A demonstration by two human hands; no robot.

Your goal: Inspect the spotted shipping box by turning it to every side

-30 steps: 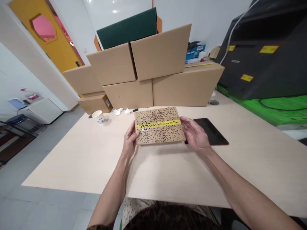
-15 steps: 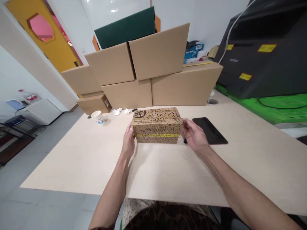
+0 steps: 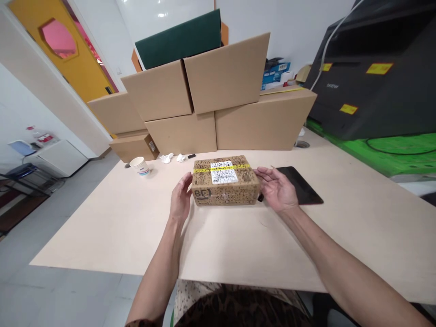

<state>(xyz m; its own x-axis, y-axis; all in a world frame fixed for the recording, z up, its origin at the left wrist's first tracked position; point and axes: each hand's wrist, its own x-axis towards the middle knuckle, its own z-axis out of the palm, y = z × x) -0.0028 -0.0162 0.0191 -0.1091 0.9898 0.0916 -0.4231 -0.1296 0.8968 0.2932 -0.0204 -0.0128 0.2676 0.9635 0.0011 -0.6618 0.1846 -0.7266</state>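
Observation:
A speckled brown cardboard box (image 3: 225, 194) rests on the table in front of me, with a strip of yellow tape across its top. On that top face lies a white printed label (image 3: 224, 172). My left hand (image 3: 180, 197) is at the box's left end, fingers loosely curved and apart. At the right end is my right hand (image 3: 277, 188), palm turned inward and fingers spread, their tips close to the box's far corner. Whether the fingertips still touch the cardboard I cannot tell.
Behind the box, large cartons (image 3: 254, 127) are stacked with a dark green box (image 3: 180, 38) on top. A paper cup (image 3: 139, 167) and crumpled tissues (image 3: 166, 158) are at the left. A black tablet-like pad (image 3: 301, 186) lies right; a black machine (image 3: 368, 86) stands beyond it.
The box has been turned over between my hands: its taped front face with a label is now on top, and the face with dark lettering faces me. My hands have loosened around it.

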